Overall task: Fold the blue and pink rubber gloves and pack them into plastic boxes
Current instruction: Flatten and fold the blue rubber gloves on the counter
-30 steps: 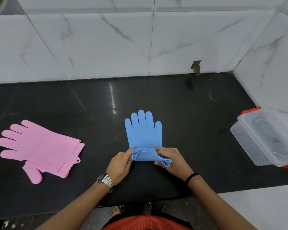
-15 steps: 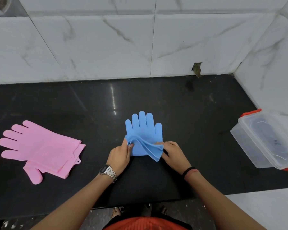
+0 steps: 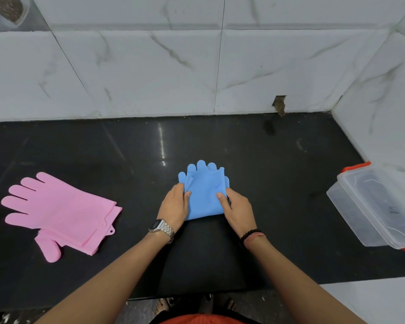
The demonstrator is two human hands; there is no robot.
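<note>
The blue rubber gloves (image 3: pixel 205 190) lie in the middle of the black counter, their cuff end folded up over the palms so only the fingertips stick out at the far edge. My left hand (image 3: pixel 173 206) pinches the fold's left side, thumb on top. My right hand (image 3: pixel 237 208) pinches the right side the same way. The pink rubber gloves (image 3: pixel 59 211) lie flat and stacked at the left, fingers pointing left and away. A clear plastic box (image 3: pixel 374 206) with red clips lies at the right edge, by the side wall.
The black counter (image 3: pixel 278 171) ends at a white marble wall behind and on the right. Its front edge runs just below my forearms. A jar (image 3: pixel 8 10) shows in the top left corner. My feet show on the floor below.
Both hands lifted the blue gloves' cuff end from near me and carried it forward over the palms. The fold now covers most of the glove fingers.
</note>
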